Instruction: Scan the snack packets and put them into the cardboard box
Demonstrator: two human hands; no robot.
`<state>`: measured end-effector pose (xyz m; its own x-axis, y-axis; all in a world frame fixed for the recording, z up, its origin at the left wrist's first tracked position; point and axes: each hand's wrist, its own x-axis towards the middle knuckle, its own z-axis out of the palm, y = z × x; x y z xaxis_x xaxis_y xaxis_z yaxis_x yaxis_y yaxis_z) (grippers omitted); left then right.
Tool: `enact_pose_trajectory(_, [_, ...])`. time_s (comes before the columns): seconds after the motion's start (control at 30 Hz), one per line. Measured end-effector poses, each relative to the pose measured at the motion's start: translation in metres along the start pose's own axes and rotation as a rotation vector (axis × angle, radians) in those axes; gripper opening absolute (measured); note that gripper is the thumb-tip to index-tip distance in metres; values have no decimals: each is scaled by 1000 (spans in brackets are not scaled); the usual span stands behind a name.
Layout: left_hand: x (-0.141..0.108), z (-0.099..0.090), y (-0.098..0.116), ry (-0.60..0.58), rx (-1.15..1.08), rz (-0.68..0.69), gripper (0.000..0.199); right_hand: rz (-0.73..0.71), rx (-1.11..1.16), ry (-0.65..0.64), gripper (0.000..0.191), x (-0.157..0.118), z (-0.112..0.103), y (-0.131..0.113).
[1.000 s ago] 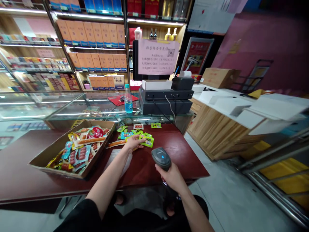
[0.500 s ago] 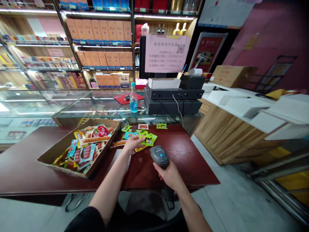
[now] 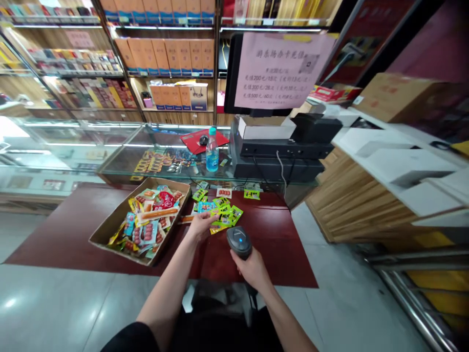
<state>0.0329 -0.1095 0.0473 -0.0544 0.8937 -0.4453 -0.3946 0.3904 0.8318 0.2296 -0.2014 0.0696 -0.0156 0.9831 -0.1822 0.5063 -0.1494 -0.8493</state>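
Head view: two bare hands over a dark red table (image 3: 264, 254), both occupied. Left hand (image 3: 201, 226) has its fingertips pinched on the left edge of a green packet (image 3: 222, 218), at the near side of a loose pile; how far the thumb wraps under, can't tell. Right hand (image 3: 252, 269) is wrapped round the grip of a black scanner (image 3: 239, 242), head up, blue light lit on top. Scanner sits just to the near right of the green packet, apart from it.

Pile around the left hand: more green packets, a blue packet (image 3: 207, 207) on the far left, a yellow packet (image 3: 217, 229) on the near side. Farther out, a white packet (image 3: 223, 192) with red sausages showing, and a lone green one (image 3: 252, 194) to the far right. A sausage stick (image 3: 186, 219) lies left of the left hand (near end hidden by it).

Left on the table: cardboard tray (image 3: 110, 227), full of mixed snack packets, one long sausage stick (image 3: 159, 213) across the top.

Far side: glass counter (image 3: 135, 146) with a blue-capped bottle (image 3: 212, 159); monitor (image 3: 230, 78) to its right, pink sign (image 3: 278, 78) over the screen.
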Motion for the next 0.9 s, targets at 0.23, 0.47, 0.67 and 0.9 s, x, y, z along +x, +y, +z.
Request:
enact_pose_trajectory(0.23, [-10, 10, 14, 62, 20, -44, 42, 28, 6, 3, 31, -4, -4, -29])
enact_pose_trajectory(0.47, [-7, 10, 5, 63, 53, -77, 40, 89, 20, 15, 30, -5, 8, -19])
enact_pose_trajectory(0.67, [-11, 12, 11, 109, 101, -73, 43, 123, 12, -1, 26, -8, 2, -23])
enact_pose_trajectory(0.9, [-18, 15, 18, 42, 31, -92, 42, 140, 8, -30, 28, -11, -2, -32])
